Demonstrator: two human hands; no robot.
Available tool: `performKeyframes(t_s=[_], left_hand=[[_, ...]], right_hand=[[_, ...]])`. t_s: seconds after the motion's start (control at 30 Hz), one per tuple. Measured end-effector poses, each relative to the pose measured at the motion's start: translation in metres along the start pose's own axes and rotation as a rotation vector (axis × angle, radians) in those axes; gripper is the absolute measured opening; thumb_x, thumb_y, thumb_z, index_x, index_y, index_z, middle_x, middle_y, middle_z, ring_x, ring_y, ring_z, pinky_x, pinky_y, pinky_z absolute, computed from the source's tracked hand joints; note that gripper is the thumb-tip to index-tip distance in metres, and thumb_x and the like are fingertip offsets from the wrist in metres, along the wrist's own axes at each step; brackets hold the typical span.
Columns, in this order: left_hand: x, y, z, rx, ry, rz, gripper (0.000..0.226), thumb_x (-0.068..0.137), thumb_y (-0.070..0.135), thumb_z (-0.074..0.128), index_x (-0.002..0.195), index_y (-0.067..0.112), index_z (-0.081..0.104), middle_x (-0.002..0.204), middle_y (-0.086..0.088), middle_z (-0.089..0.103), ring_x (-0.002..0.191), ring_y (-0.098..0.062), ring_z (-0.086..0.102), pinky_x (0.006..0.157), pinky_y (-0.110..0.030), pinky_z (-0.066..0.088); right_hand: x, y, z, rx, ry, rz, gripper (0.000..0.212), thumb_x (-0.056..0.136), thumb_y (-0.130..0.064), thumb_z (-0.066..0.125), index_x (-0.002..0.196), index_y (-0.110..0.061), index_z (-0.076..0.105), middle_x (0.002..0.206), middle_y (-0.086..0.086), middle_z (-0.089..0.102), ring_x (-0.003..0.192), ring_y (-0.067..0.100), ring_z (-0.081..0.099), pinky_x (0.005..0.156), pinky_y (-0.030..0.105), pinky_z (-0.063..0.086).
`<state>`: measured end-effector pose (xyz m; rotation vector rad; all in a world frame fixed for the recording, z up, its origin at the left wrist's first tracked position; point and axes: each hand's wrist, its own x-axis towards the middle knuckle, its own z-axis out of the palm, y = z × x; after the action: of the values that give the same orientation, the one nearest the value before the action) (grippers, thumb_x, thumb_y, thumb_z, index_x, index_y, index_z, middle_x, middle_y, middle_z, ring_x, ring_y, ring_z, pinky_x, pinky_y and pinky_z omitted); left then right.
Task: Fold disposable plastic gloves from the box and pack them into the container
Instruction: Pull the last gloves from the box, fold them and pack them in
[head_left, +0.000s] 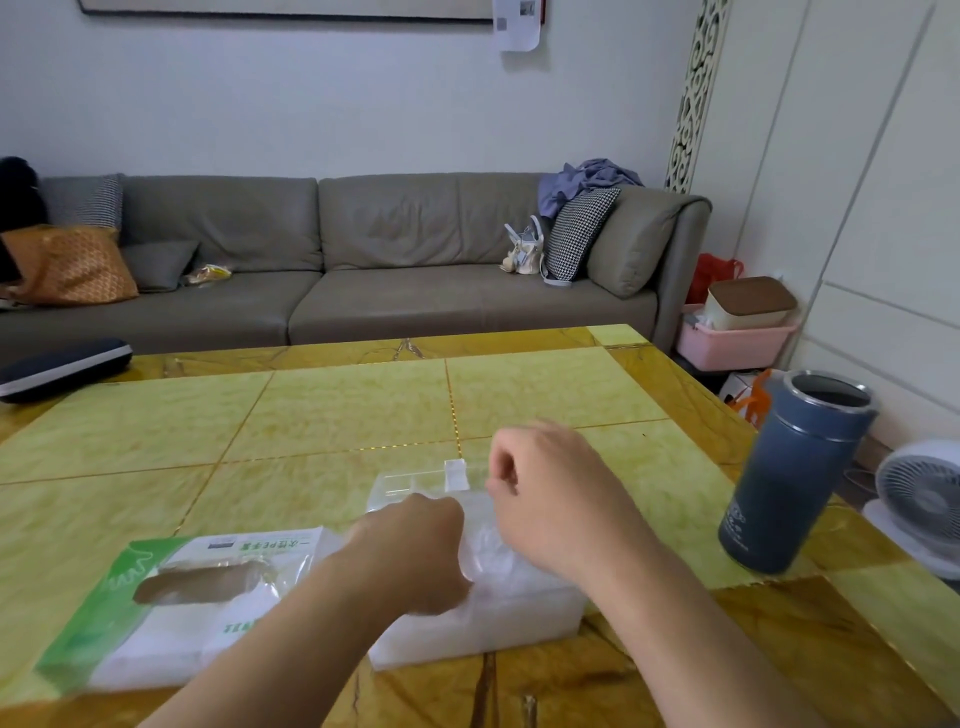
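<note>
A clear plastic container (498, 623) stands on the table in front of me, its lid (415, 480) swung open at the far side. Crumpled clear plastic gloves (488, 551) fill it. My left hand (415, 551) reaches into the container with fingers curled down onto the gloves, fingertips hidden. My right hand (550, 493) hovers over the container's right part, fingers curled in a fist; whether it pinches a glove cannot be made out. The green-and-white glove pack (171, 603) lies flat to the left, its oval opening facing up.
A tall dark blue open flask (789, 473) stands near the table's right edge. A dark glasses case (62, 366) lies at the far left corner. Beyond the yellow-green table (337, 410) is a grey sofa; a white fan (919, 499) sits on the floor at right.
</note>
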<state>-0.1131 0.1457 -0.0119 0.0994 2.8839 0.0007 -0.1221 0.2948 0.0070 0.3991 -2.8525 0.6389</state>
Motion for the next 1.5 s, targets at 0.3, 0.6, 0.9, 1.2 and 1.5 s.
performKeyframes(t_s=[0.3, 0.6, 0.9, 1.2, 1.5], left_hand=[[0.003, -0.007, 0.005, -0.051, -0.017, 0.030, 0.049, 0.092, 0.048, 0.065, 0.133, 0.024, 0.053, 0.121, 0.002, 0.060, 0.103, -0.020, 0.065, 0.082, -0.032, 0.056], [0.014, -0.027, -0.001, -0.214, -0.234, 0.149, 0.074, 0.089, 0.020, 0.075, 0.152, 0.027, 0.038, 0.114, 0.014, 0.069, 0.091, -0.008, 0.063, 0.071, -0.019, 0.052], [-0.011, -0.029, -0.028, -0.194, 0.150, 0.109, 0.036, 0.099, 0.031, 0.060, 0.134, 0.040, 0.054, 0.118, 0.015, 0.063, 0.097, -0.010, 0.066, 0.087, -0.034, 0.059], [-0.007, 0.001, 0.005, 0.004, 0.003, -0.049, 0.013, 0.097, 0.025, 0.060, 0.095, 0.022, 0.048, 0.077, 0.006, 0.041, 0.079, -0.019, 0.051, 0.061, -0.027, 0.037], [0.015, -0.002, 0.011, -0.170, -0.197, -0.053, 0.020, 0.096, 0.022, 0.067, 0.102, 0.018, 0.049, 0.080, 0.006, 0.049, 0.065, -0.009, 0.047, 0.051, -0.021, 0.034]], right_hand=[[0.005, 0.008, 0.018, -0.085, -0.454, 0.100, 0.029, 0.091, -0.021, 0.071, 0.120, -0.018, 0.070, 0.117, 0.004, 0.065, 0.089, 0.025, 0.070, 0.080, 0.040, 0.062], [0.016, 0.000, 0.009, -0.258, -0.713, 0.077, 0.079, 0.085, -0.034, 0.083, 0.155, -0.038, 0.045, 0.144, -0.004, 0.058, 0.116, 0.025, 0.064, 0.088, 0.038, 0.059], [0.036, -0.009, 0.020, -0.382, -0.915, 0.107, 0.074, 0.088, -0.037, 0.080, 0.153, -0.034, 0.046, 0.143, 0.000, 0.057, 0.112, 0.030, 0.065, 0.101, 0.047, 0.055], [0.038, -0.011, 0.036, -0.428, -0.872, 0.175, 0.051, 0.097, -0.037, 0.065, 0.145, -0.043, 0.051, 0.115, -0.008, 0.064, 0.072, 0.016, 0.049, 0.059, 0.028, 0.033], [0.026, -0.009, 0.027, -0.325, -0.873, 0.145, 0.080, 0.093, -0.023, 0.077, 0.159, -0.039, 0.034, 0.150, 0.005, 0.050, 0.127, 0.030, 0.059, 0.099, 0.039, 0.052]])
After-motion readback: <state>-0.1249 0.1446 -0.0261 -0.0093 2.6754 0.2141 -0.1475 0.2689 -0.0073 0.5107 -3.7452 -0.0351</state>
